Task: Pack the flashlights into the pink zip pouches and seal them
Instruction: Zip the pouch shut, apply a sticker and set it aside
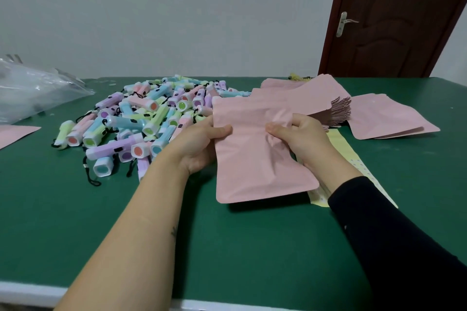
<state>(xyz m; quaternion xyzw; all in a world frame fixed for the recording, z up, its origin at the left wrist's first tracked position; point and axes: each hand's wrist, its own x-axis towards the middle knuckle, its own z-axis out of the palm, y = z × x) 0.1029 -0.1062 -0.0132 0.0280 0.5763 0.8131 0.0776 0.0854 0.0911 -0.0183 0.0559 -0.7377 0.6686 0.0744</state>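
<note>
At centre frame, just above the green bench [227, 247], the left hand [202, 145] and right hand [304, 139] each pinch a side of a pink pouch [252, 166], which looks light, thin and crinkly, best held by its edges, with the flashlights [141, 118] heaped at left.

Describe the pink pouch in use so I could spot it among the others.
On the green table, right of the flashlight pile, lie stacks of pink pouches. The held pouch is nearer, gripped between the left hand and right hand; it alone is crumpled at its middle.
</note>
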